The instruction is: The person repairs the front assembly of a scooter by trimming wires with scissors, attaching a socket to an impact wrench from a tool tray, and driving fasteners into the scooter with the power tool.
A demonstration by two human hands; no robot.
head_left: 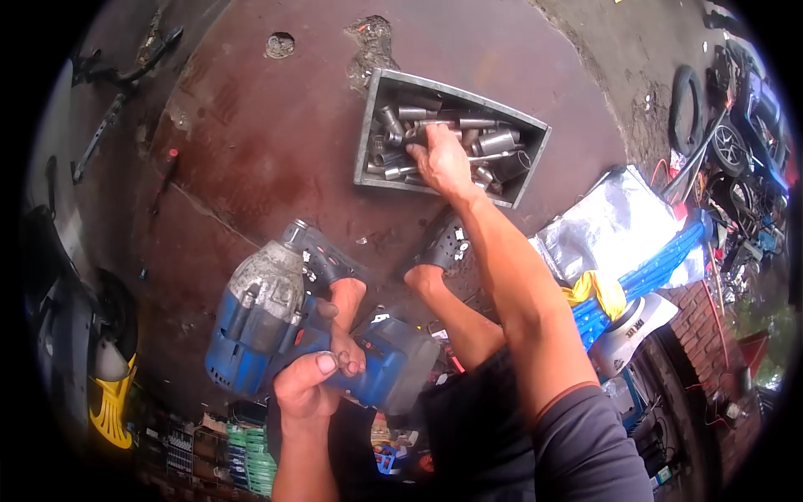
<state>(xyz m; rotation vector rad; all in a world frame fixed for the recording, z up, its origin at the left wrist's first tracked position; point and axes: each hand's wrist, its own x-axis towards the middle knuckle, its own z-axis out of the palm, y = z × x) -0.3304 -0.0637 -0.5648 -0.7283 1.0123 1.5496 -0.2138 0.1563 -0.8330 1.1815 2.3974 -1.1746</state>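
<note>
My left hand is wrapped around the handle of a blue cordless impact wrench. Its scuffed grey nose and square drive point up and away from me, and its battery end sits near my knee. My right hand reaches into a grey metal box full of loose steel sockets. The thumb and fingers of that hand are bent around a socket among the pile, and the fingertips are partly hidden.
The box stands on a reddish-brown floor with worn patches. My feet in dark clogs are just behind it. A red-handled tool lies at left. At right are a silver sheet, a blue bundle, a tyre and motorbikes.
</note>
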